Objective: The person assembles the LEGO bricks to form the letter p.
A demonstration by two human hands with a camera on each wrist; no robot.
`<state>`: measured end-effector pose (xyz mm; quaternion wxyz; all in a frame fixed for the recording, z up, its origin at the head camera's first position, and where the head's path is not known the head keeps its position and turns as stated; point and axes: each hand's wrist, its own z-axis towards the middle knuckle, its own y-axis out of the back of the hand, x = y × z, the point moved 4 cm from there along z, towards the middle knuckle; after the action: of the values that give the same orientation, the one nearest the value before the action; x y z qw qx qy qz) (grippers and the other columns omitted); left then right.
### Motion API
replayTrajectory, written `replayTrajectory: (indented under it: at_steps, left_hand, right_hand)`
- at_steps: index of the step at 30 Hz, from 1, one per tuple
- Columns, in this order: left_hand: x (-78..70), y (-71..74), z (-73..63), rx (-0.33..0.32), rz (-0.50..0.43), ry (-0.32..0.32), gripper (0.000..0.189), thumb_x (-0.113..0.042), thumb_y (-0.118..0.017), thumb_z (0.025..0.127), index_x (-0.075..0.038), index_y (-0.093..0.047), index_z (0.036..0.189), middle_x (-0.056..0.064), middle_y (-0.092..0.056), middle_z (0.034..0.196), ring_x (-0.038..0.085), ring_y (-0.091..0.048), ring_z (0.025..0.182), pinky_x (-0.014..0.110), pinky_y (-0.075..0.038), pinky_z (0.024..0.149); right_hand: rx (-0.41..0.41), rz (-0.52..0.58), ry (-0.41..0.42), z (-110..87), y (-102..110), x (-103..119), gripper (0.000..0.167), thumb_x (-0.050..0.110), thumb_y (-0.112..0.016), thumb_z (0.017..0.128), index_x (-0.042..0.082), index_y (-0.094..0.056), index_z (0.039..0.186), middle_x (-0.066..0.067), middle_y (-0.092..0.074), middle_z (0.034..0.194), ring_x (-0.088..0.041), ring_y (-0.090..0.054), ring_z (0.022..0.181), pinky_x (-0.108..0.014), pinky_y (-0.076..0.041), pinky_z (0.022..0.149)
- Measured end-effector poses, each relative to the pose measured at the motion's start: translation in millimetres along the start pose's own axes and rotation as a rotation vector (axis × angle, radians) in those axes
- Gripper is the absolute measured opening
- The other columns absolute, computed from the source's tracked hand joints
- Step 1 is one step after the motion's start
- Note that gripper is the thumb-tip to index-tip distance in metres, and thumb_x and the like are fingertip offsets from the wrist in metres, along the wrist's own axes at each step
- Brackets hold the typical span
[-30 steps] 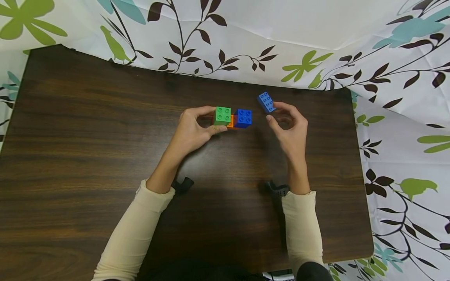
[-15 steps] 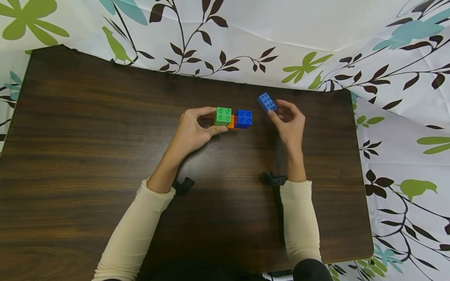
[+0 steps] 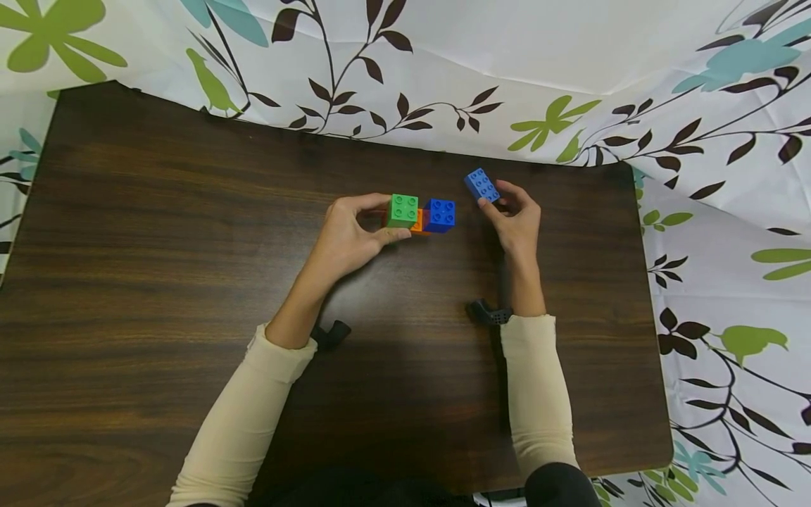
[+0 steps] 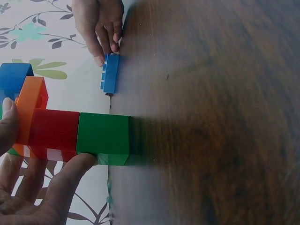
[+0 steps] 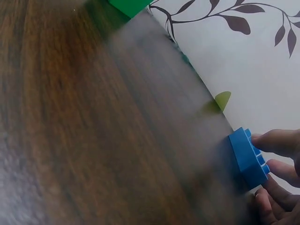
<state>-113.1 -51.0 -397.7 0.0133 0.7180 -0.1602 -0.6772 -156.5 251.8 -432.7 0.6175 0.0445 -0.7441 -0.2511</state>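
My left hand grips a stack of toy building bricks above the table, thumb in front and fingers behind. A green brick and a dark blue brick top the stack. In the left wrist view an orange brick, a red brick and a lower green brick show below them. To its right, a longer light blue brick lies studs up on the table. My right hand pinches that brick at its near right end, thumb and fingertips against it.
The dark wood table ends at the back against a white leaf-patterned curtain. Black wrist-camera mounts sit under both wrists, close over the table.
My right hand has come left and forward, its thumb and fingers closing on the light blue brick, which stays in place. My left hand and the stack hold still.
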Motion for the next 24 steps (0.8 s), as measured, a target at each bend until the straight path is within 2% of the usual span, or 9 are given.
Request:
replayTrajectory:
  at_steps: [11, 19, 24]
  left_hand:
    - [-0.8, 0.5, 0.0, -0.003, 0.005, -0.002, 0.050, -0.016, -0.095, 0.084, -0.003, -0.077, 0.129, 0.016, -0.079, 0.126, 0.029, -0.072, 0.112, 0.050, -0.057, 0.101]
    - [-0.3, 0.1, 0.3, -0.002, -0.009, -0.010, 0.050, -0.016, -0.095, 0.084, -0.003, -0.077, 0.129, 0.015, -0.079, 0.126, 0.028, -0.071, 0.111, 0.050, -0.057, 0.099]
    - [1.6, -0.2, 0.4, -0.002, -0.001, -0.009, 0.050, -0.017, -0.095, 0.084, -0.004, -0.077, 0.129, 0.014, -0.079, 0.126, 0.027, -0.071, 0.113, 0.049, -0.056, 0.100]
  right_hand:
    - [-0.014, -0.066, -0.004, 2.7, -0.9, -2.4, 0.044, 0.011, -0.083, 0.094, 0.005, -0.072, 0.136, -0.010, -0.065, 0.131, -0.011, -0.055, 0.107, -0.020, -0.046, 0.084]
    - [-0.049, -0.052, 0.018, 4.2, -0.1, -5.8, 0.036, 0.013, -0.082, 0.095, 0.006, -0.076, 0.129, -0.003, -0.068, 0.120, -0.008, -0.056, 0.102, -0.021, -0.042, 0.083]
    - [-0.034, -0.030, 0.036, 2.6, -0.6, -6.2, 0.033, 0.014, -0.082, 0.095, 0.006, -0.077, 0.127, 0.001, -0.068, 0.113, -0.008, -0.057, 0.098, -0.022, -0.041, 0.081]
